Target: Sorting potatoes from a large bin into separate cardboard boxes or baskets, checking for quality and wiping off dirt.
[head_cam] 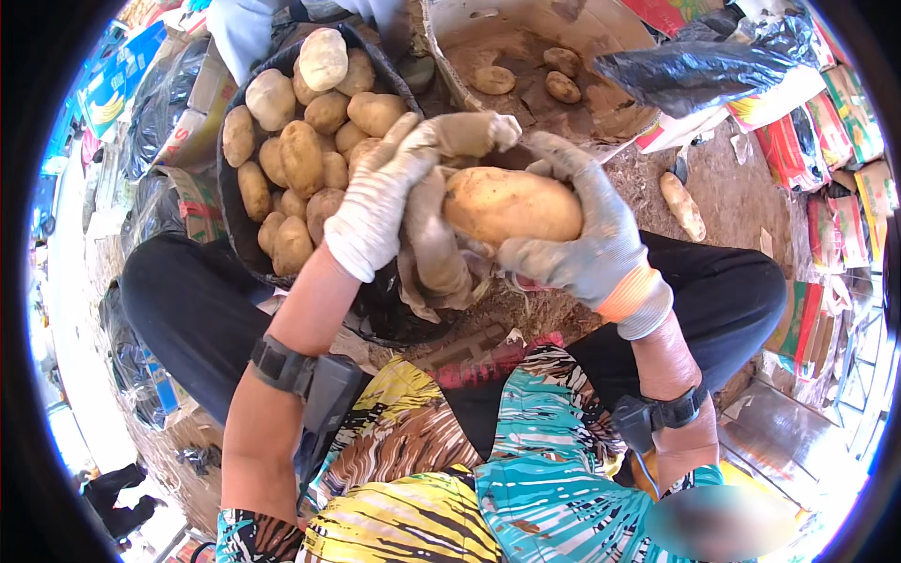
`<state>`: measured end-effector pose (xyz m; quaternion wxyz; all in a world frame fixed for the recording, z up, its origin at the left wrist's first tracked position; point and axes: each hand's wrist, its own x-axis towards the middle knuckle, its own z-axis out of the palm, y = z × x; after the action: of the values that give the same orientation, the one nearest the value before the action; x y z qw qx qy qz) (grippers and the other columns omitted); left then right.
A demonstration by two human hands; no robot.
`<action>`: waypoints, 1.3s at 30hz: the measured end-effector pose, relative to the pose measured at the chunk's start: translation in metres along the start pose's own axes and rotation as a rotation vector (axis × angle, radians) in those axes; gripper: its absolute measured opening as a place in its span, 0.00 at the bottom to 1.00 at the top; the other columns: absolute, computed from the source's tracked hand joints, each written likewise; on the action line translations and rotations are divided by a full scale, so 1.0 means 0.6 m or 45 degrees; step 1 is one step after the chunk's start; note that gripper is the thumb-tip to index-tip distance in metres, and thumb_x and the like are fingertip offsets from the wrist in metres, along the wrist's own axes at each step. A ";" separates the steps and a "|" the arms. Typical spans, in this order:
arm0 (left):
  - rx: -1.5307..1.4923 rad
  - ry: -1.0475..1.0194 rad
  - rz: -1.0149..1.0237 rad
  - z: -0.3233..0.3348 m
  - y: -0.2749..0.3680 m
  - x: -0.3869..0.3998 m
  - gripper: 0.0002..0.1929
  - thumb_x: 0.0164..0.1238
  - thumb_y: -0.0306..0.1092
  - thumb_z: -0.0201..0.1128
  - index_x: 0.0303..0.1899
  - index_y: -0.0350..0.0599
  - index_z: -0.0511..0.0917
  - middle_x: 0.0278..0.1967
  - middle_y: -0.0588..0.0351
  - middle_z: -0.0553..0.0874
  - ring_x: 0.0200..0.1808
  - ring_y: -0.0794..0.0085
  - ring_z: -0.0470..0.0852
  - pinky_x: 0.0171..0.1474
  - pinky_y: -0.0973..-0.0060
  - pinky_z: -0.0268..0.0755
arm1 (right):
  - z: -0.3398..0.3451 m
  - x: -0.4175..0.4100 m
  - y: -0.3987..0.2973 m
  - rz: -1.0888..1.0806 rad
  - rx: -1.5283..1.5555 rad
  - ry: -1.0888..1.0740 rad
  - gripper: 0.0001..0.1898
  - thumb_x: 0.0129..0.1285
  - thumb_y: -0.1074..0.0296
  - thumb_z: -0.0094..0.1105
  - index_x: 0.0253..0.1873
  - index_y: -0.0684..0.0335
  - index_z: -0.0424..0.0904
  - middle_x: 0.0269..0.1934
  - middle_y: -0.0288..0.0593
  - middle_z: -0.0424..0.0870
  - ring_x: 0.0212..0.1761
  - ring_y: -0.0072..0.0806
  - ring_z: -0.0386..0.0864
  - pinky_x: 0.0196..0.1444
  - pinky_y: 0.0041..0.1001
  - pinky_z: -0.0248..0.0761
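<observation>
A large potato (512, 205) is held in my right hand (588, 218), which wears a grey knitted glove with an orange band at the cuff. My left hand (383, 190), in a soiled white glove, grips a brown, dirt-stained cloth (436, 243). Folds of this cloth hang down and touch the potato's left end. Just left of my left hand stands a black-lined container (229, 186) heaped with potatoes (301, 158). Two paler potatoes (324, 60) lie near the far end of the heap.
Beyond my hands, an open cardboard bin (450, 67) holds three potatoes (563, 86). One long potato (681, 206) lies on the dirt floor at the right. A black plastic sheet (693, 74) drapes over cartons. Cardboard boxes (795, 151) line the right side. Another person's sleeve (243, 32) shows at the top.
</observation>
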<state>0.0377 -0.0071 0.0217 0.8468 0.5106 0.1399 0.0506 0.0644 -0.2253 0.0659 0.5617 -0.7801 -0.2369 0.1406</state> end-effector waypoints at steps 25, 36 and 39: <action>-0.066 0.025 -0.461 -0.020 -0.105 -0.095 0.16 0.77 0.38 0.57 0.62 0.59 0.70 0.32 0.65 0.76 0.28 0.78 0.74 0.30 0.76 0.70 | 0.052 0.053 0.071 0.387 0.127 -0.039 0.31 0.58 0.73 0.59 0.68 0.63 0.64 0.52 0.44 0.75 0.48 0.31 0.79 0.51 0.31 0.78; 0.671 -0.059 -0.659 -0.025 -0.160 -0.130 0.24 0.80 0.42 0.50 0.70 0.42 0.64 0.64 0.58 0.72 0.61 0.78 0.66 0.65 0.84 0.59 | 0.115 0.266 -0.036 0.119 -0.312 -0.813 0.31 0.59 0.65 0.60 0.69 0.59 0.67 0.51 0.44 0.77 0.49 0.26 0.76 0.54 0.26 0.71; 0.538 -0.046 -0.719 -0.033 -0.157 -0.125 0.25 0.81 0.45 0.47 0.71 0.44 0.63 0.65 0.57 0.73 0.58 0.75 0.69 0.63 0.81 0.62 | 0.167 0.305 -0.006 -0.250 -0.667 -0.855 0.27 0.60 0.63 0.59 0.66 0.53 0.71 0.50 0.44 0.80 0.50 0.34 0.78 0.55 0.30 0.72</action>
<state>-0.0452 -0.0519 -0.0562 0.7054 0.6165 0.2681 -0.2247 0.1700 -0.0466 0.0450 0.2474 -0.7811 -0.5071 0.2675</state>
